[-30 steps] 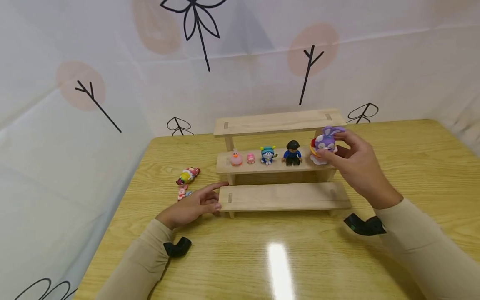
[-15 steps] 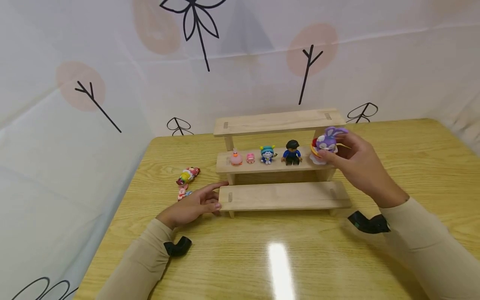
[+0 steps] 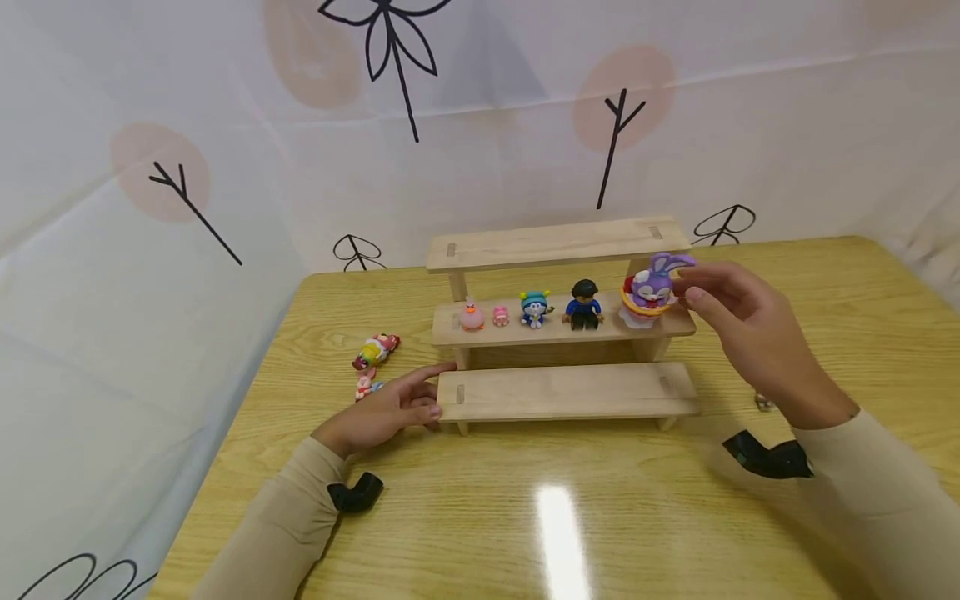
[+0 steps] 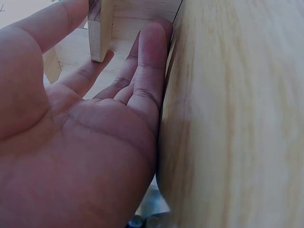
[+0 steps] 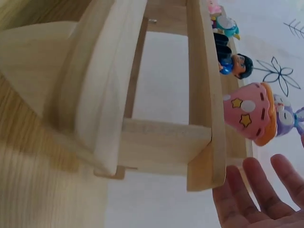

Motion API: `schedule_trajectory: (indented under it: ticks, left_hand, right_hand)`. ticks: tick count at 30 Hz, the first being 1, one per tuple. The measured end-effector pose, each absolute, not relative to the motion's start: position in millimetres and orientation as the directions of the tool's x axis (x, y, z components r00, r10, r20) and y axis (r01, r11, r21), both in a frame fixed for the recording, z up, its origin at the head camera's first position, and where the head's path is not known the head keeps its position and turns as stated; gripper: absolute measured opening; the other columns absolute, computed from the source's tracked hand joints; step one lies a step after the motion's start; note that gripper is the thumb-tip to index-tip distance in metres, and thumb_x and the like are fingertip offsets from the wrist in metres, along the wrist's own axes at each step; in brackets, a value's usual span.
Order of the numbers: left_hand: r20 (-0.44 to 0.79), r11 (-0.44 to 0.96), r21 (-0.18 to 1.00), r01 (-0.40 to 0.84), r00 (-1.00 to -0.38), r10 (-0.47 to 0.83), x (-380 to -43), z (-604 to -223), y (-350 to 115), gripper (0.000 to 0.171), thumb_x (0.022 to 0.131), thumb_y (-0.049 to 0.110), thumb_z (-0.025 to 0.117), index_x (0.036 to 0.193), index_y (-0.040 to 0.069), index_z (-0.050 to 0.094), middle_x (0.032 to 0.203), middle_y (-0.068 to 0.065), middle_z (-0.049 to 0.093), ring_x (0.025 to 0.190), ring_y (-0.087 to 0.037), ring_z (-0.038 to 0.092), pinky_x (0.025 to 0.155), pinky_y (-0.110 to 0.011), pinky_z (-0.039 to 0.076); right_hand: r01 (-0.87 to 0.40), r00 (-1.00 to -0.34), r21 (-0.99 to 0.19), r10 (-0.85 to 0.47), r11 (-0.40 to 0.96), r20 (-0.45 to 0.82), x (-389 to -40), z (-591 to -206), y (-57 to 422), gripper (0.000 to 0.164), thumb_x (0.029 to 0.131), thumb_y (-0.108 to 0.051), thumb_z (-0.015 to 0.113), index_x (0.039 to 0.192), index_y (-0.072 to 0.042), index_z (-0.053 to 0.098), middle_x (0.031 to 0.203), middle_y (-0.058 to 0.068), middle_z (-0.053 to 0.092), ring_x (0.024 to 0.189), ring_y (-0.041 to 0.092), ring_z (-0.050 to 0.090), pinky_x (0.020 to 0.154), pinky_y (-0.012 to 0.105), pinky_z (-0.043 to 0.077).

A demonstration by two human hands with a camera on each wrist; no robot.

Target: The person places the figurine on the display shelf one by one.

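Note:
A purple rabbit figurine (image 3: 651, 287) in a pink-and-orange cup-like base sits at the right end of the middle shelf (image 3: 555, 337). My right hand (image 3: 765, 342) is just to its right, fingers extended and holding nothing. In the right wrist view the cup base (image 5: 247, 111) has yellow stars, apart from the fingers. My left hand (image 3: 386, 412) rests against the left end of the bottom shelf (image 3: 566, 393), index finger at the back corner and thumb at the front corner. In the left wrist view, its fingers (image 4: 152, 61) lie mostly straight along the tabletop (image 4: 228, 118).
The middle shelf also bears a pink bird (image 3: 472, 317), a small pink figure (image 3: 501, 316), a blue-hatted figure (image 3: 535, 309) and a dark-capped figure (image 3: 584, 307). Two figurines lie left: one colourful (image 3: 375, 352), one pink (image 3: 365, 386). The top shelf (image 3: 558, 244) is behind. A small object (image 3: 763, 402) lies near my right wrist.
My right hand has let go of the rabbit figurine and drawn back to the right, its fingers spread apart. The figurine stays on the shelf. My left hand has not moved.

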State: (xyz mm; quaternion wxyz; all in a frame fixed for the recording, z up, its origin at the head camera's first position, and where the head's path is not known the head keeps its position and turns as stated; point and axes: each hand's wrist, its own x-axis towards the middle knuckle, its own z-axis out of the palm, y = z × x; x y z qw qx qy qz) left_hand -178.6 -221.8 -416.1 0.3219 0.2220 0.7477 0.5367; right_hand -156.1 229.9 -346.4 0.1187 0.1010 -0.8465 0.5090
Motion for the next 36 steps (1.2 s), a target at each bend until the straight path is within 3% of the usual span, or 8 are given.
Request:
schedule_trajectory:
  ticks: [4, 10, 20, 25, 32, 36]
  left_hand:
    - [-0.246, 0.326, 0.945, -0.018, -0.693, 0.677, -178, -415, -222, 0.061, 0.104, 0.027, 0.056, 0.157, 0.037, 0.027, 0.139, -0.016, 0.053, 0.119, -0.027, 0.06, 0.097, -0.039, 0.052]
    - [-0.245, 0.319, 0.948, -0.022, -0.693, 0.679, -177, -414, -221, 0.061, 0.104, 0.027, 0.056, 0.158, 0.035, 0.027, 0.139, -0.017, 0.053, 0.121, -0.025, 0.059, 0.097, -0.038, 0.053]
    - [-0.244, 0.315, 0.949, -0.026, -0.693, 0.678, -177, -414, -221, 0.063, 0.104, 0.027, 0.056, 0.158, 0.034, 0.026, 0.139, -0.018, 0.053, 0.12, -0.025, 0.059, 0.096, -0.036, 0.053]
    - [-0.251, 0.321, 0.947, -0.031, -0.695, 0.673, -178, -416, -221, 0.062, 0.104, 0.026, 0.056, 0.158, 0.035, 0.026, 0.139, -0.018, 0.052, 0.122, -0.024, 0.058, 0.096, -0.036, 0.053]
    - [-0.243, 0.315, 0.949, -0.026, -0.694, 0.677, -179, -417, -222, 0.062, 0.104, 0.025, 0.055, 0.158, 0.034, 0.025, 0.139, -0.019, 0.052, 0.122, -0.024, 0.058, 0.096, -0.035, 0.053]
    - [-0.238, 0.306, 0.952, -0.025, -0.69, 0.684, -178, -416, -222, 0.062, 0.105, 0.025, 0.055, 0.158, 0.034, 0.025, 0.139, -0.019, 0.052, 0.122, -0.024, 0.058, 0.096, -0.036, 0.054]
  right_hand:
    - [-0.283, -0.95, -0.815, -0.031, 0.506, 0.311, -153, -347, 239, 0.033, 0.106, -0.027, 0.051, 0.131, -0.007, 0.06, 0.121, -0.009, 0.062, 0.105, -0.002, 0.061, 0.088, 0.001, 0.041]
    - [-0.167, -0.976, -0.764, 0.006, 0.623, 0.218, -151, -349, 262, 0.034, 0.106, -0.036, 0.048, 0.129, -0.015, 0.062, 0.116, -0.022, 0.058, 0.098, -0.007, 0.057, 0.079, 0.001, 0.04]
    - [-0.122, -0.993, -0.66, -0.087, 0.741, 0.085, -151, -368, 306, 0.033, 0.106, -0.032, 0.05, 0.129, -0.012, 0.063, 0.102, -0.033, 0.055, 0.084, -0.005, 0.056, 0.065, 0.022, 0.049]
    - [-0.158, -0.985, -0.616, -0.167, 0.771, 0.044, -153, -379, 326, 0.029, 0.106, -0.025, 0.053, 0.126, -0.008, 0.064, 0.101, -0.024, 0.06, 0.08, 0.002, 0.057, 0.06, 0.026, 0.047]
    - [-0.197, -0.964, -0.551, -0.263, 0.811, -0.041, -160, -395, 344, 0.017, 0.102, -0.017, 0.059, 0.115, -0.012, 0.07, 0.101, 0.0, 0.065, 0.076, 0.001, 0.058, 0.06, 0.026, 0.048]
    - [-0.175, -0.956, -0.545, -0.274, 0.82, -0.106, -159, -400, 352, 0.018, 0.103, -0.019, 0.058, 0.114, -0.012, 0.071, 0.097, -0.001, 0.065, 0.072, 0.005, 0.057, 0.06, 0.026, 0.045]
